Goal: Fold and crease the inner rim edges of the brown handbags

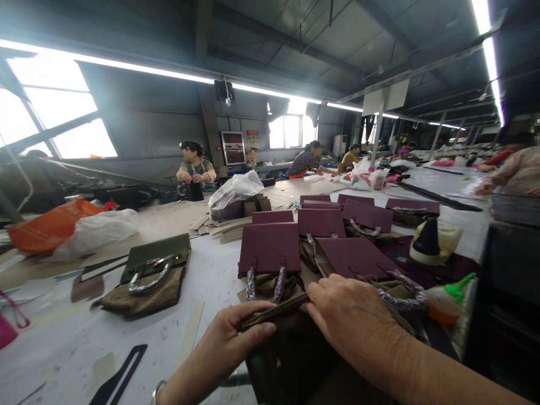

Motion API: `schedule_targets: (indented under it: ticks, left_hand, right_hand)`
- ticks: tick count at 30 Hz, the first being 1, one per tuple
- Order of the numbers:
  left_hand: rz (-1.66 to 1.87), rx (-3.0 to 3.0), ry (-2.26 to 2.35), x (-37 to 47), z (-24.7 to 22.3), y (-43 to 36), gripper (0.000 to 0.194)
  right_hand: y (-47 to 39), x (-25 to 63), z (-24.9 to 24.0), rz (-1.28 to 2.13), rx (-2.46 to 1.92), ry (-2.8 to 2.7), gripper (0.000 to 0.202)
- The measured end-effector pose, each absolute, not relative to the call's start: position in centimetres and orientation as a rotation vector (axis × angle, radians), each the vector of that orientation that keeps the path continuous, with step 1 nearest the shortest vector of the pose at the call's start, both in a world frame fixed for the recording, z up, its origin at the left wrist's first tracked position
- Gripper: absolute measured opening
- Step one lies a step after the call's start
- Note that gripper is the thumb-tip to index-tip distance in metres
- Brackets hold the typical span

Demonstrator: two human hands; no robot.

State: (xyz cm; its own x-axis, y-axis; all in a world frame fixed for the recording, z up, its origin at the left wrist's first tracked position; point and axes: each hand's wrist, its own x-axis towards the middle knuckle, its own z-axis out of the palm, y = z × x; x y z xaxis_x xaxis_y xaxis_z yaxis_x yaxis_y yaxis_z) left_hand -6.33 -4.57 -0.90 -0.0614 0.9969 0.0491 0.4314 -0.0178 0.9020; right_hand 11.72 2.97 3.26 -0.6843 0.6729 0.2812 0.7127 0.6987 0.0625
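A dark olive fabric bag lining (287, 354) with a small zipper pull hangs at the table's near edge, its top edge between both hands. My left hand (238, 329) pinches the left end of that edge between thumb and fingers. Closed over the right end is my right hand (346, 309), knuckles up, its fingertips partly hidden. Just beyond lie maroon handbags, one upright (270, 247) and another (354, 256) tilted, their handles wrapped in clear plastic. An olive handbag (156, 275) rests to the left.
A bottle with a green nozzle (451, 298) and a pale container with a black cone (434, 242) stand at right. A black strip (120, 377) lies near left. Plastic bags (234, 194) and flat pieces are farther back. Several people (196, 166) work around the tables.
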Motion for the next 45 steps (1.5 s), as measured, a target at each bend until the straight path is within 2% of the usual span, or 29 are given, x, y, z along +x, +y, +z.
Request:
schedule_targets:
  ticks: [13,45]
  left_hand:
    - [1.049,1.460,1.589,-6.7,-1.0,-2.9,0.030]
    - [1.142,1.316,1.491,-7.1,-1.6,-2.7,0.031]
  right_hand:
    - [4.8,13.9,3.1,-0.296,-1.115,-2.573,0.008]
    - [4.8,12.7,3.9,-0.319,-1.135,-2.583,0.007]
